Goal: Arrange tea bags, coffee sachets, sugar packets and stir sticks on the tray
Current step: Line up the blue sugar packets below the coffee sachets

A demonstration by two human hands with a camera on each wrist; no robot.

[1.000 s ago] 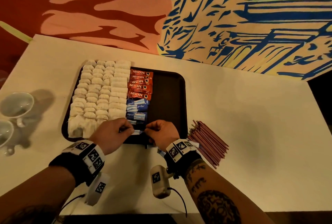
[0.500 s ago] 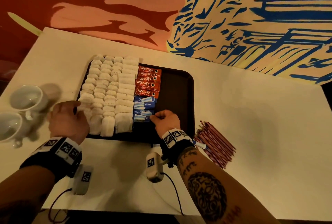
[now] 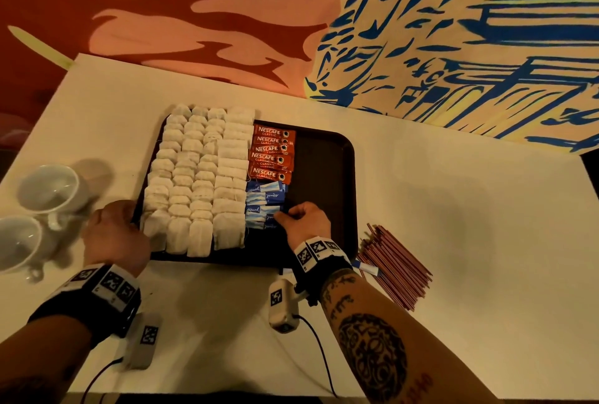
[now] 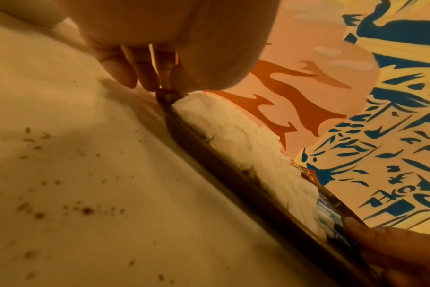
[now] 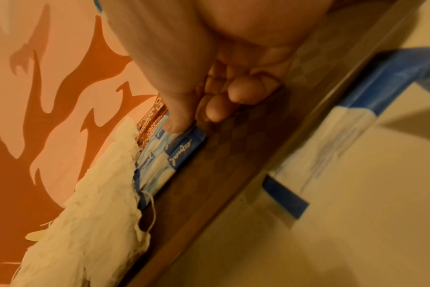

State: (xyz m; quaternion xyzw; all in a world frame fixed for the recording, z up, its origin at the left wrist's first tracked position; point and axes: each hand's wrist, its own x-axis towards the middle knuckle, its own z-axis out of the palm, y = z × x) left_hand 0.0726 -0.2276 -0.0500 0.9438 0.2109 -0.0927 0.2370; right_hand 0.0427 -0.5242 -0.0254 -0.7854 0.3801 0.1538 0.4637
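A dark tray (image 3: 324,183) holds rows of white tea bags (image 3: 194,176), red coffee sachets (image 3: 272,154) and blue sugar packets (image 3: 264,202). My right hand (image 3: 304,222) is at the near end of the sugar row, thumb on a sugar packet (image 5: 174,155) and the other fingers curled beside it above the tray floor (image 5: 233,145). My left hand (image 3: 113,232) pinches the tray's rim (image 4: 233,170) at its near left corner, next to the tea bags (image 4: 246,147). Red stir sticks (image 3: 395,264) lie in a bundle on the table right of the tray.
Two white cups (image 3: 48,189) stand on the table just left of my left hand. A loose sugar packet (image 3: 366,269) lies between the tray's front right corner and the stir sticks. The tray's right third is bare. A painted wall stands behind the table.
My left hand left the packet at the tray's front and went to the tray's left rim. My right hand carried the packet back against the sugar row.
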